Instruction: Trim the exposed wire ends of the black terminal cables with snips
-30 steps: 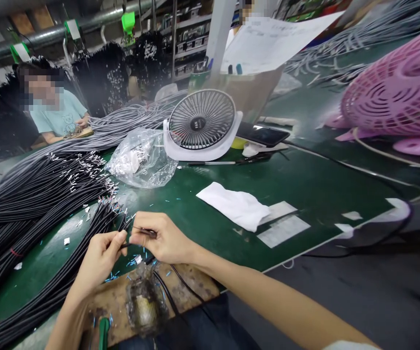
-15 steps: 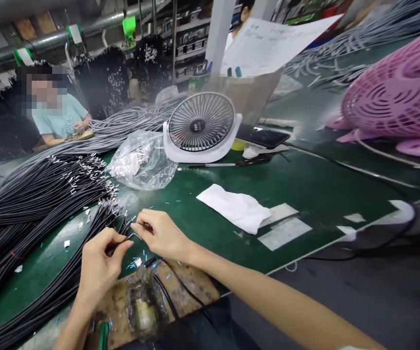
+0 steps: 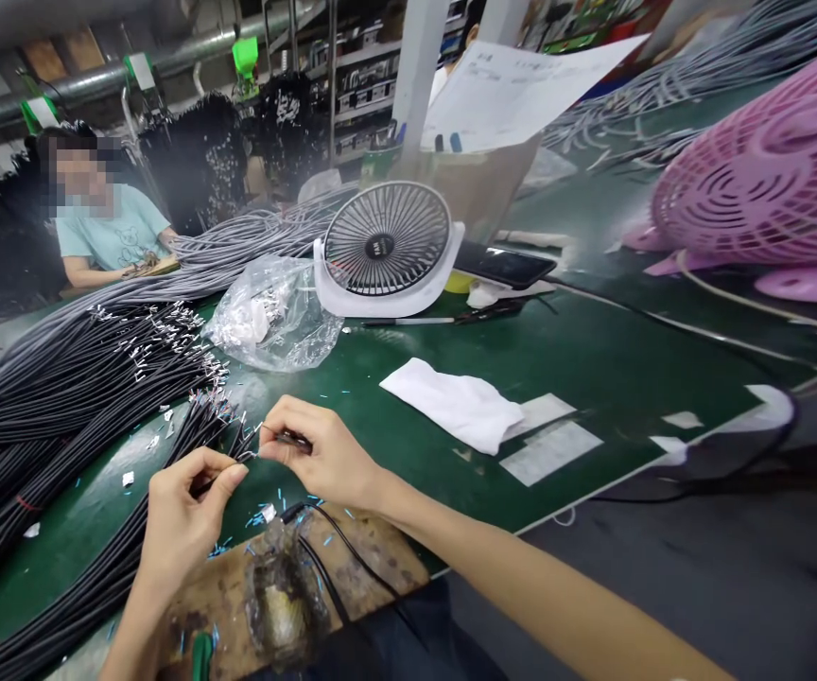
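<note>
My left hand (image 3: 192, 497) pinches a black cable (image 3: 238, 463) close to its end, thumb against forefinger. Thin, pale wire ends (image 3: 253, 456) stick out of that grip towards my right hand (image 3: 316, 449). The right fingers are closed in a pinch just beside the wire ends; whether they touch is too small to tell. A small dark, shiny object shows inside the right hand, its kind unclear. Left of both hands lies a big bundle of black cables (image 3: 60, 416) with stripped tips. Below them, a stained wooden board (image 3: 366, 553) carries a taped, lumpy block (image 3: 285, 596).
A clear plastic bag (image 3: 273, 322), a small fan (image 3: 384, 251), a phone (image 3: 512, 267) and a folded white cloth (image 3: 451, 402) lie ahead. A pink basket-like object (image 3: 756, 189) stands right. Blue scraps litter the green table (image 3: 593, 350). A co-worker (image 3: 111, 227) sits far left.
My left hand has drawn slightly left, and my right hand has shifted up a little. The wire ends now show between the hands. The camera view has turned slightly.
</note>
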The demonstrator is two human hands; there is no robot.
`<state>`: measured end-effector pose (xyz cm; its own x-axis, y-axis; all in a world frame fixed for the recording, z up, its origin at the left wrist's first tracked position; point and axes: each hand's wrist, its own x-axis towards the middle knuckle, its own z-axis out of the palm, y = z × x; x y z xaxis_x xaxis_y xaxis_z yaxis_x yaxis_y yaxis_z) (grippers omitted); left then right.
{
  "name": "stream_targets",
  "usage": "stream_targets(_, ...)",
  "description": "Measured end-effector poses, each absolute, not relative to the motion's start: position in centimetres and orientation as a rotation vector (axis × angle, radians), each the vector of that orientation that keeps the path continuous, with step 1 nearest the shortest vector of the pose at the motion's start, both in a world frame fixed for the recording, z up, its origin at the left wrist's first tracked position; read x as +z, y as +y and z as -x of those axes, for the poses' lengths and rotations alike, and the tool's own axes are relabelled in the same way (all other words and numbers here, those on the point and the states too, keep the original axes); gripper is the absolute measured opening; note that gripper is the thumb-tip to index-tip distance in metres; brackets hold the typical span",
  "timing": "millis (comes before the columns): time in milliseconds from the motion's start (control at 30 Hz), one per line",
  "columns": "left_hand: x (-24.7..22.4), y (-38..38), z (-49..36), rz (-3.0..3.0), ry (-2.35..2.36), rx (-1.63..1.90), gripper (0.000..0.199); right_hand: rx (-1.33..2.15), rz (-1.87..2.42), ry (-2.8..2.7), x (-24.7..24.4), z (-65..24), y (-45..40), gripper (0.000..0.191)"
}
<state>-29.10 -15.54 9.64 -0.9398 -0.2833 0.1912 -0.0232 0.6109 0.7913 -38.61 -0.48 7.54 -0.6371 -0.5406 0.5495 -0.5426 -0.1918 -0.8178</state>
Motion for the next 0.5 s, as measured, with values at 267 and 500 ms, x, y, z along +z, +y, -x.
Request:
stream_targets(267,8.9,-15.1,29.1,-0.254,-2.681,-1.058,0.025,1.948,-1.194,-2.265,7.5,38.4,-0.9,0.017)
stream_targets(500,8.7,-15.2,29.1,-0.303,-2.634,-1.093,0.025,2.519,-1.202,-2.236,7.2,38.3,-1.4,0.019)
